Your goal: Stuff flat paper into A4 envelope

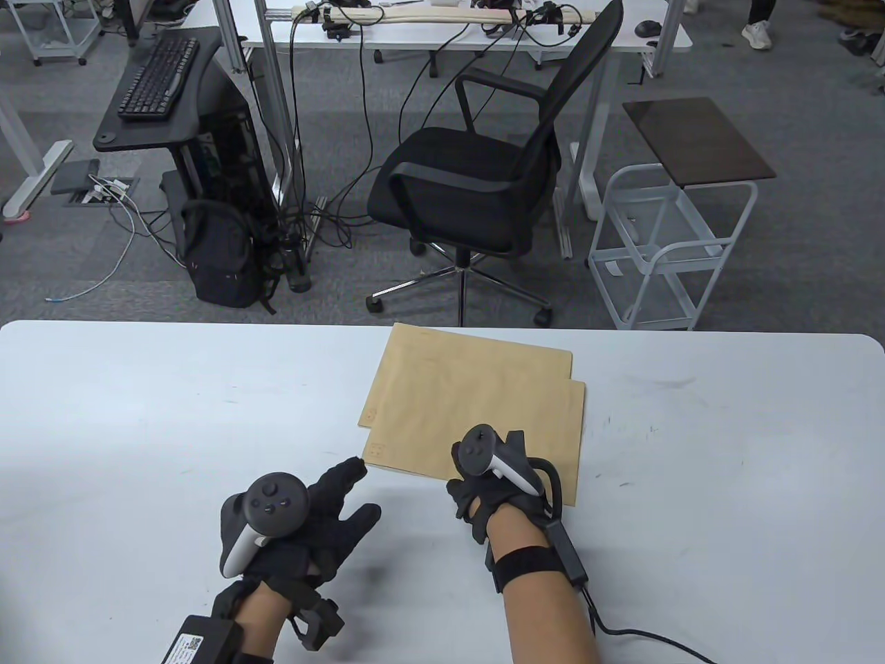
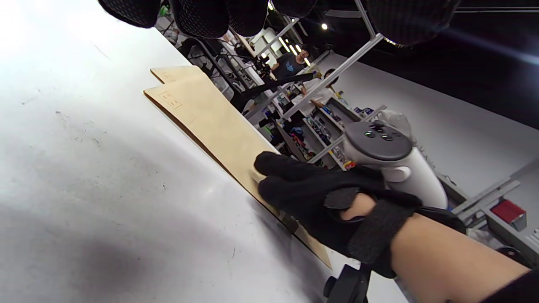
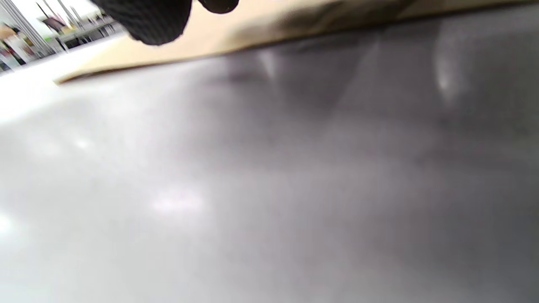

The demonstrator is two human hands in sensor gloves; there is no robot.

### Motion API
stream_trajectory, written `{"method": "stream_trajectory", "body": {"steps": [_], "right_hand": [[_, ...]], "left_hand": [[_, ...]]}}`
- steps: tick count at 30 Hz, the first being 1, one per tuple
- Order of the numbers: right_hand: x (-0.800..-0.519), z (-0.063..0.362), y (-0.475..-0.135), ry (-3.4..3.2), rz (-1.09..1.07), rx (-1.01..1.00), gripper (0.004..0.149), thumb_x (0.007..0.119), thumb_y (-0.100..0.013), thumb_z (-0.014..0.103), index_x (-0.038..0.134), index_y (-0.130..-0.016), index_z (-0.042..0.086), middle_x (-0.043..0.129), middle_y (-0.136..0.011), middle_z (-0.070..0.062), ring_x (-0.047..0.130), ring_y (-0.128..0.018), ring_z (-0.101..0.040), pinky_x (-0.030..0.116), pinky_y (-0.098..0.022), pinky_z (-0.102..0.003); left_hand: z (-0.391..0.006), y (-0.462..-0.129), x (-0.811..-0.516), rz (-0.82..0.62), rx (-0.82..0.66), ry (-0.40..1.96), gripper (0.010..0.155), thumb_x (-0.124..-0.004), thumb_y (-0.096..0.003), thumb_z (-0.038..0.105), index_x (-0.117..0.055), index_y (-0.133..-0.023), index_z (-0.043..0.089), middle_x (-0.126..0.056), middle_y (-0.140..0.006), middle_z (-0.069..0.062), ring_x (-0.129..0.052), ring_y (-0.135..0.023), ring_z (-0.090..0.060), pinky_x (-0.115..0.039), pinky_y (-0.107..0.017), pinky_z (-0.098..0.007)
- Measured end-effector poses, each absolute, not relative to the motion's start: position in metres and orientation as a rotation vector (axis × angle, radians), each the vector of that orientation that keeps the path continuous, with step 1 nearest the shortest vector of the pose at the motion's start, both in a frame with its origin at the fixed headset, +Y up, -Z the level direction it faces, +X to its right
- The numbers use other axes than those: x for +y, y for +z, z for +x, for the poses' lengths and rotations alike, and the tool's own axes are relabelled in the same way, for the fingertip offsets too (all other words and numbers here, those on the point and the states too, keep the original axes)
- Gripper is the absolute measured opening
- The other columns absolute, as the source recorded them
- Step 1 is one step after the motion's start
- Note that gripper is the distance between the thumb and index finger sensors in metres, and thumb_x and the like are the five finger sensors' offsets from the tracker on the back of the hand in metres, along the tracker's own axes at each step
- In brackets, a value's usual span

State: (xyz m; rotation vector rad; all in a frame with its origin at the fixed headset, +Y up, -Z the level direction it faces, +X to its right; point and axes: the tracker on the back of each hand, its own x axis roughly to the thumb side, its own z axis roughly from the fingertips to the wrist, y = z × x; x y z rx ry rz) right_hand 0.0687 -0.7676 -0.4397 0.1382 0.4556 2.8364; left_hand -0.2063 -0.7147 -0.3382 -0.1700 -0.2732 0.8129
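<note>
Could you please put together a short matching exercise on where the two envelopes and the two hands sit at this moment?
Things:
1. top envelope
2. lower envelope
3. left hand
4. right hand

Places:
A. farther from the person, partly covered
B. fingers resting on the near edge of an envelope
C. off the paper, fingers spread near its left corner
D. lying uppermost, nearer the person

Pairs: 1-D, 2-A, 3-C, 4-B
</note>
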Motion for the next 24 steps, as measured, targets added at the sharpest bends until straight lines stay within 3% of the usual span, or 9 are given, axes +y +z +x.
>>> {"method": "stream_trajectory", "body": {"steps": [8,12,19,24], "right_hand": [[-0.687,0.087,-0.406,2.548,0.312,0.178,0.066,0.072,-0.049,0.054,0.043,-0.107,0.04,0.034,-0.111,0.003,0.046,-0.104,-0.034,0.049,-0.07,-0.062],[-0.664,0.099,-0.379,2.404,0.379,0.157,0.068,0.071,-0.05,0.054,0.04,-0.108,0.039,0.038,-0.11,0.0,0.052,-0.101,-0.034,0.053,-0.069,-0.06],[-0.675,0.116,-0.336,2.148,0.461,0.053,0.067,0.071,-0.05,0.054,0.04,-0.108,0.038,0.036,-0.111,0.0,0.05,-0.102,-0.035,0.052,-0.069,-0.061],[-0.692,0.127,-0.327,2.073,0.474,0.016,0.067,0.071,-0.05,0.054,0.04,-0.108,0.038,0.036,-0.111,0.0,0.049,-0.103,-0.035,0.051,-0.069,-0.062]], "left_hand": [[-0.215,-0.34,-0.714,-0.149,-0.229,0.857,0.082,-0.071,-0.0443,0.059,-0.044,-0.112,0.021,-0.05,-0.117,-0.01,-0.061,-0.111,-0.041,-0.06,-0.08,-0.063],[-0.218,-0.341,-0.713,-0.139,-0.233,0.886,0.082,-0.07,-0.0445,0.059,-0.044,-0.112,0.021,-0.049,-0.118,-0.01,-0.058,-0.113,-0.041,-0.058,-0.081,-0.062],[-0.215,-0.34,-0.717,-0.131,-0.29,0.986,0.081,-0.07,-0.044,0.06,-0.043,-0.112,0.025,-0.047,-0.119,-0.004,-0.054,-0.116,-0.037,-0.054,-0.084,-0.059],[-0.206,-0.336,-0.718,-0.123,-0.343,1.013,0.081,-0.069,-0.0435,0.061,-0.042,-0.113,0.029,-0.045,-0.12,0.001,-0.052,-0.117,-0.034,-0.052,-0.086,-0.058]]}}
